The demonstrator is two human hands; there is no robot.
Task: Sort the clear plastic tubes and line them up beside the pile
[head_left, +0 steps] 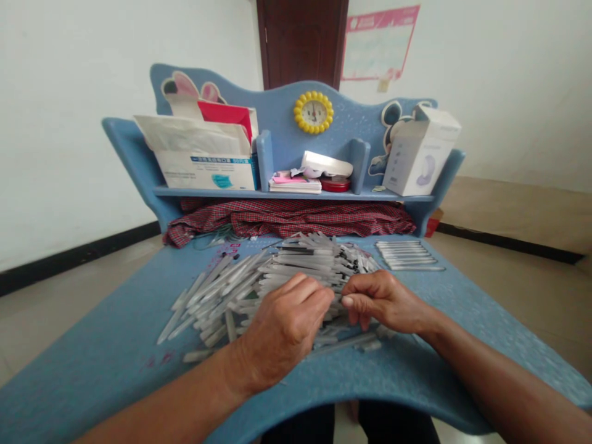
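Observation:
A big heap of thin translucent plastic tubes point(259, 277) lies on the blue desk point(115, 357). My left hand point(287, 327) rests on the near side of the heap, fingers curled down into the tubes. My right hand point(383, 302) meets it from the right, thumb and fingers pinched together at the heap's edge. What either hand holds is hidden among the tubes. A neat row of tubes point(407, 254) lies apart at the back right.
A red checked cloth point(287, 219) lies under the desk's shelf. On the shelf stand a box of masks point(203, 160), a stack of small things with a red tin point(335, 183), and a white carton point(419, 157). A yellow clock point(313, 112) hangs on the backboard.

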